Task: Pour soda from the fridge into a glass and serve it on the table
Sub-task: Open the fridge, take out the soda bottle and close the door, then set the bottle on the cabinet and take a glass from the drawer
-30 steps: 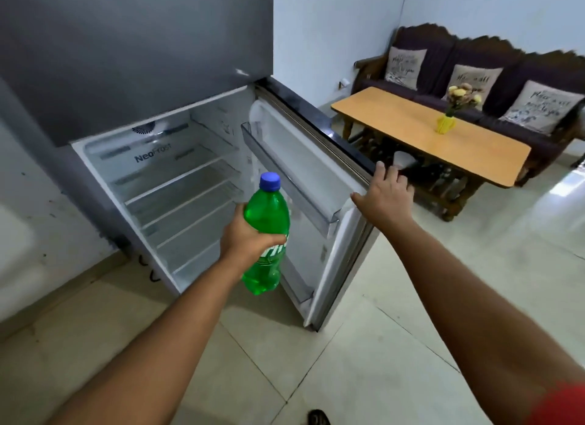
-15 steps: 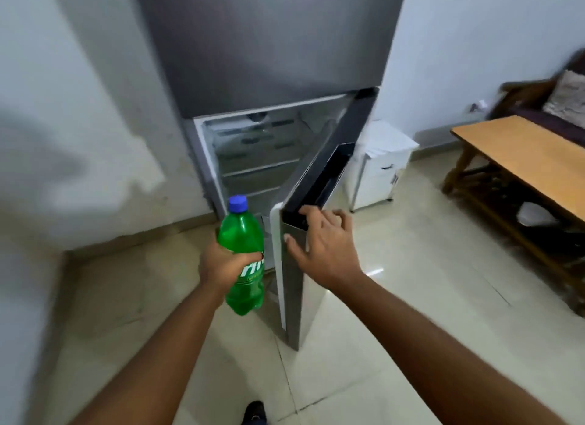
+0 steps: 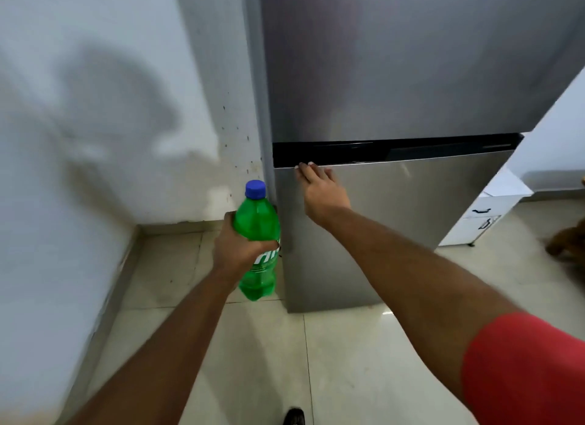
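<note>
Head view | left hand [image 3: 240,245] grips soda bottle [image 3: 258,234] beside fridge [image 3: 395,203] | right hand [image 3: 319,190] flat, fingers spread, on its seemingly shut lower door | next: find glass

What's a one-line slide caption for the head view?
Left hand grips green soda bottle; right hand rests flat on closed lower fridge door.

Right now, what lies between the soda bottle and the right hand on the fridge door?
Head view: only bare steel fridge door between bottle, held in left hand, and right hand.
</note>
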